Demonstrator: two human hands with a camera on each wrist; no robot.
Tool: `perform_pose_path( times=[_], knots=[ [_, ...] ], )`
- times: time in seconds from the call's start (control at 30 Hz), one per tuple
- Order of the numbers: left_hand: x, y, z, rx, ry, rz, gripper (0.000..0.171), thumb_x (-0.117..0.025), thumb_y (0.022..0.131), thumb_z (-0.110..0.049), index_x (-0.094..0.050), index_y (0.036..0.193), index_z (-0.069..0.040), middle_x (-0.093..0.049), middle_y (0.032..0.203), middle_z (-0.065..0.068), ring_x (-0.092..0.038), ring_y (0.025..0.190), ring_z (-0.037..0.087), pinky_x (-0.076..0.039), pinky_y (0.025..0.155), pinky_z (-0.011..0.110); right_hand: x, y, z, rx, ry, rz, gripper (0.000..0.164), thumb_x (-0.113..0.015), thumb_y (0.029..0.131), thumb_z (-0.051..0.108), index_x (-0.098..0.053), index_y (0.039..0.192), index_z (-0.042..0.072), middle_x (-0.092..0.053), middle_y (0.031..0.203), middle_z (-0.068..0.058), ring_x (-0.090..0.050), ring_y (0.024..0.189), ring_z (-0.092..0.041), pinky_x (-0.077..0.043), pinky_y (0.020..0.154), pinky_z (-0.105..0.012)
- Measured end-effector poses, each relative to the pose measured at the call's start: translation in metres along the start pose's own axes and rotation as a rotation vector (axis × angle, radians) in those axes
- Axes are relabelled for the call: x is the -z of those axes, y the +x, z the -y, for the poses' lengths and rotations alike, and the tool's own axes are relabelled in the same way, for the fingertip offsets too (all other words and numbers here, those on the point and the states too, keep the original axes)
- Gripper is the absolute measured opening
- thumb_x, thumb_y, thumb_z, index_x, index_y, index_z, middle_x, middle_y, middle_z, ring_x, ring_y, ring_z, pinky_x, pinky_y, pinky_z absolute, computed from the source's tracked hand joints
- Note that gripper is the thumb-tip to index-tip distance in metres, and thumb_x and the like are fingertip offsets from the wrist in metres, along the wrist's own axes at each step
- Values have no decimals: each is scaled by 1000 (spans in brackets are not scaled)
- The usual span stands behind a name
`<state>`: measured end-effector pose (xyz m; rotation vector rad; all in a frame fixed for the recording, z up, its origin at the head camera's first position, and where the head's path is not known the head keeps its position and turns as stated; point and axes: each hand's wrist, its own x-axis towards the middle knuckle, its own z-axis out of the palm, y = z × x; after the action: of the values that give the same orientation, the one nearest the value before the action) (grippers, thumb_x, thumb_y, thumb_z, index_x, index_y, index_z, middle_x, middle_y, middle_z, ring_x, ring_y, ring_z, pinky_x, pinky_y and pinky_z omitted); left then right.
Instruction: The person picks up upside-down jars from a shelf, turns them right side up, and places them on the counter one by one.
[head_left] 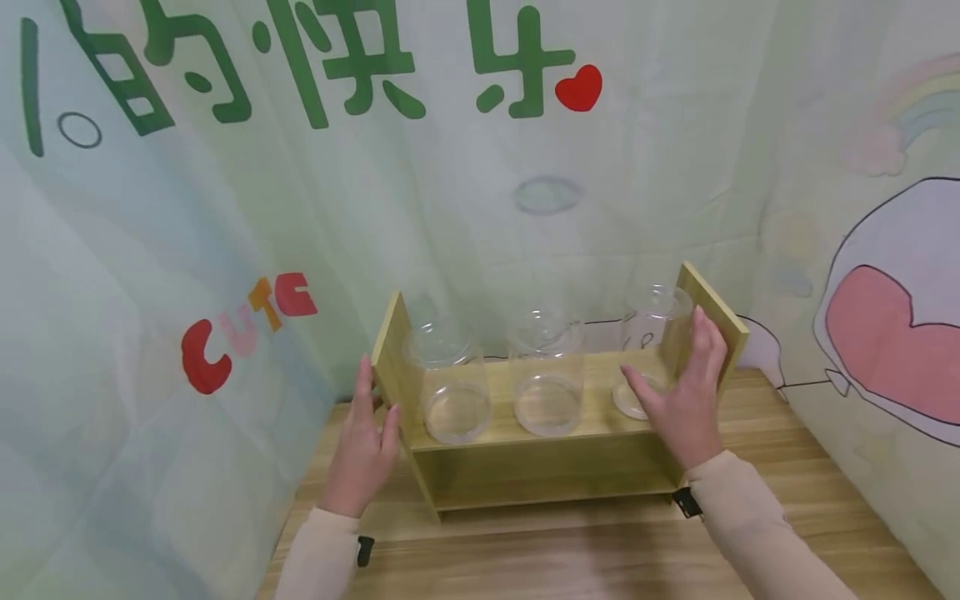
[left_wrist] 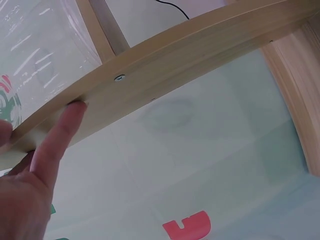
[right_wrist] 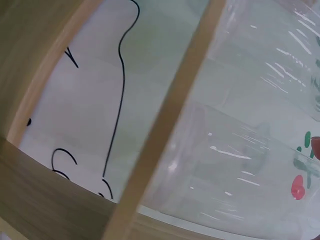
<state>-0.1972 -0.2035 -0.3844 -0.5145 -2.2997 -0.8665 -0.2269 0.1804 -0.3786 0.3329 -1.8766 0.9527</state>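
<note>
A small wooden shelf [head_left: 555, 468] stands on the table, with three clear lidded jars on its upper board: a left jar [head_left: 450, 379], a middle jar [head_left: 547, 375] and a right jar [head_left: 651, 354]. My left hand [head_left: 362, 454] is against the outer face of the left side panel [head_left: 392, 375], its fingers fairly straight; in the left wrist view a fingertip [left_wrist: 75, 112] touches the wood near a screw. My right hand [head_left: 686, 404] is in front of the right jar, thumb spread towards it and fingers beside the right side panel [head_left: 716, 321]. Whether it touches the jar cannot be told.
The shelf's lower level is an open space with a bottom board [head_left: 555, 500]. Wood-grain table [head_left: 540, 558] extends in front and to both sides. A printed cloth backdrop [head_left: 450, 208] hangs close behind and around it, with green lettering and a red heart.
</note>
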Motion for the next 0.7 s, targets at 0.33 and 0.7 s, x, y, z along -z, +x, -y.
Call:
perform_pose_path(
  times=[0.33,0.7],
  knots=[
    [-2,-1,2,-16,-17,-28,78,-51,87,5,-3,146,-11,-33,137,21,-47,113,34,-44,86,46,0,16,6,12,-70,21,90,-82,62,9,-33,138,15,-22,137,-20,-29,123,-33,-41,86,-55],
    [-1,-2,3,-2,-21,-34,77,-52,87,3,-5,146,-12,-36,136,21,-50,110,33,-47,82,45,7,15,11,-17,-51,39,88,-82,61,9,-37,136,14,-30,129,-20,-38,114,-31,-38,90,-50]
  ],
)
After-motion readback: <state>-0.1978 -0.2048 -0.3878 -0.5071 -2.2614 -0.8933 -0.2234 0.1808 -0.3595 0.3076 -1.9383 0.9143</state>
